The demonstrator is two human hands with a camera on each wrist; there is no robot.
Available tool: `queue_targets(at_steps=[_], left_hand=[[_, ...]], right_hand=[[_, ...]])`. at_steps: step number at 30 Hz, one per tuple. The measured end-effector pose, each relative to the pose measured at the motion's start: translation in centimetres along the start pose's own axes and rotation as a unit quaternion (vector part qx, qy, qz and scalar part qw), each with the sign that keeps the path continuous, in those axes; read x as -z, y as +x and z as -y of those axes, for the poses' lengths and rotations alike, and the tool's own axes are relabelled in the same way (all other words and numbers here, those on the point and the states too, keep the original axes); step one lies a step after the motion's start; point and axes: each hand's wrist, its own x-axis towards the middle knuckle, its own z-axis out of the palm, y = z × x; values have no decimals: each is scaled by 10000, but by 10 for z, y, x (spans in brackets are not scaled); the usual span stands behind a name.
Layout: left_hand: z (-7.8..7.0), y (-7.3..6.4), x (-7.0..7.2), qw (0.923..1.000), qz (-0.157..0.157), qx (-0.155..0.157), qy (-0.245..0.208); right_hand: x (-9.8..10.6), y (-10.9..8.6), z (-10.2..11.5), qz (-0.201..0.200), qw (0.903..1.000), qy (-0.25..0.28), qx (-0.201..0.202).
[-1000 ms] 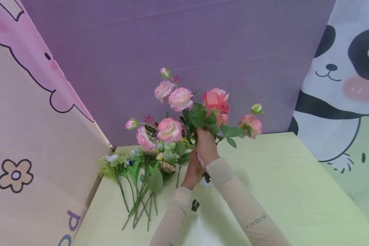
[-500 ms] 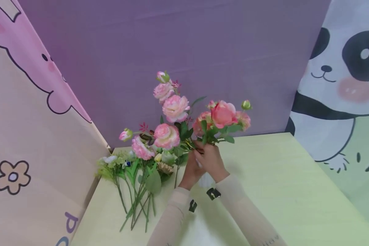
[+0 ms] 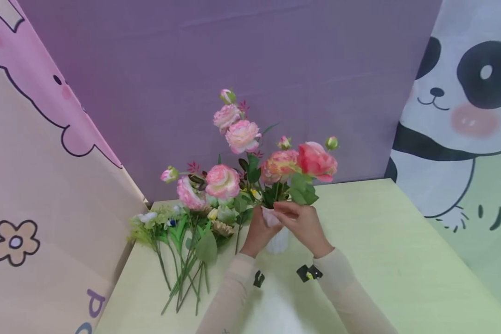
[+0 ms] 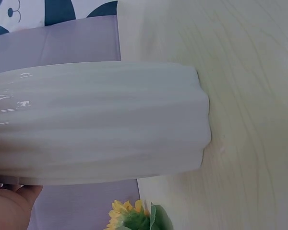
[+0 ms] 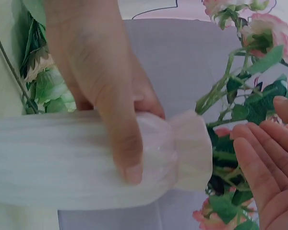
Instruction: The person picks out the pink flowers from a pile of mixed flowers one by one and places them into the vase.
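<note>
A white ribbed vase [image 3: 279,243] stands upright at the table's far middle, its base showing in the left wrist view. My left hand [image 3: 258,233] grips it just below the flared rim, thumb [image 5: 127,153] across the front. Pink artificial roses [image 3: 222,181] lean out to the left and up. A coral rose [image 3: 317,161] and a peach-pink one [image 3: 279,166] lean right, their stems entering the vase mouth. My right hand [image 3: 306,226] is beside the rim, its fingers [image 5: 259,167] extended near the leaves and stems, holding nothing that I can see.
Loose artificial stems [image 3: 188,269] with green, white and yellow heads lie on the table [image 3: 384,260] left of the vase. A sunflower head [image 4: 127,213] shows in the left wrist view. A purple backdrop [image 3: 342,69] stands behind, with printed panels on both sides.
My right hand has let go of the coral rose stem and moved down and right to the rim. The coral blooms have turned and shifted. My left hand keeps its grip on the vase.
</note>
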Motion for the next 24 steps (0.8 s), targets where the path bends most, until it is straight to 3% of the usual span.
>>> queue_targets(at_steps=[6, 11, 13, 18, 24], left_hand=[[-33, -15, 8, 9999, -6, -122, -98], [-28, -13, 7, 9992, -146, -381, -42], [-18, -9, 5, 9990, -153, -409, -32], [5, 2, 0, 9995, -117, -287, 10], [7, 1, 3, 9996, 93, -237, 155]], right_hand=[[6, -8, -6, 147, 9991, 58, -399], [12, -12, -12, 221, 9978, 233, -581], [15, -13, -14, 290, 9974, 252, -610], [26, -16, -25, 449, 9970, 287, -568], [36, -28, -47, 691, 9969, -109, -353]])
